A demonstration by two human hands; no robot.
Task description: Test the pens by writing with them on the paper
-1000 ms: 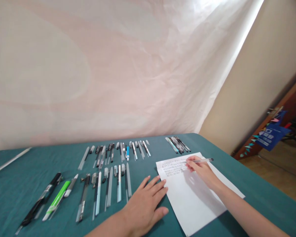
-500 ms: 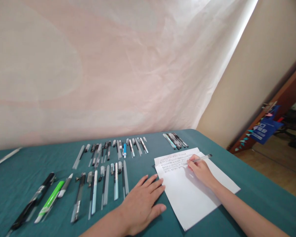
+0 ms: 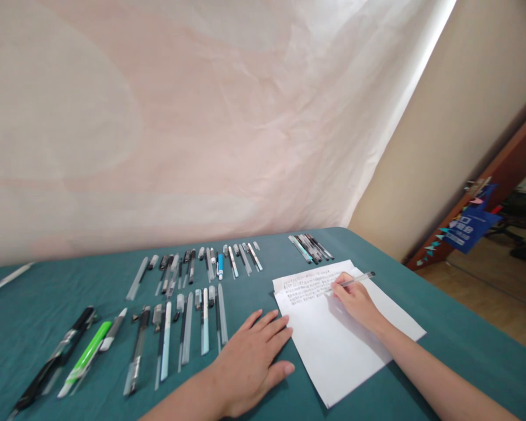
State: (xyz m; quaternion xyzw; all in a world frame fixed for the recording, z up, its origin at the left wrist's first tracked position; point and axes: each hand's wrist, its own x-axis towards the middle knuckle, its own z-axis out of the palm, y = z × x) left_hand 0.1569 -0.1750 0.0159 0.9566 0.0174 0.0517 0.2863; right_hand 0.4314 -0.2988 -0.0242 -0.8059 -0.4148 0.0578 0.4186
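My right hand (image 3: 354, 298) is closed round a clear pen (image 3: 363, 277) with a dark end, held slanted over the upper part of a white sheet of paper (image 3: 333, 351). Rows of small handwriting cover the top of the sheet, and the pen's tip is near the lower rows. My left hand (image 3: 255, 361) lies flat on the table just left of the paper, fingers spread and holding nothing; its fingertips reach the sheet's left edge. A second sheet shows from beneath along the top.
Several pens, refills and caps lie in two rows on the green tablecloth (image 3: 245, 298). Nearer on the left are a green pen (image 3: 87, 354) and a large black pen (image 3: 55, 362). A bundle of pens (image 3: 311, 248) lies beyond the paper. A pale curtain (image 3: 201, 128) hangs behind.
The view shifts very slightly. My left hand stays flat, and my right hand keeps the pen at nearly the same spot on the paper.
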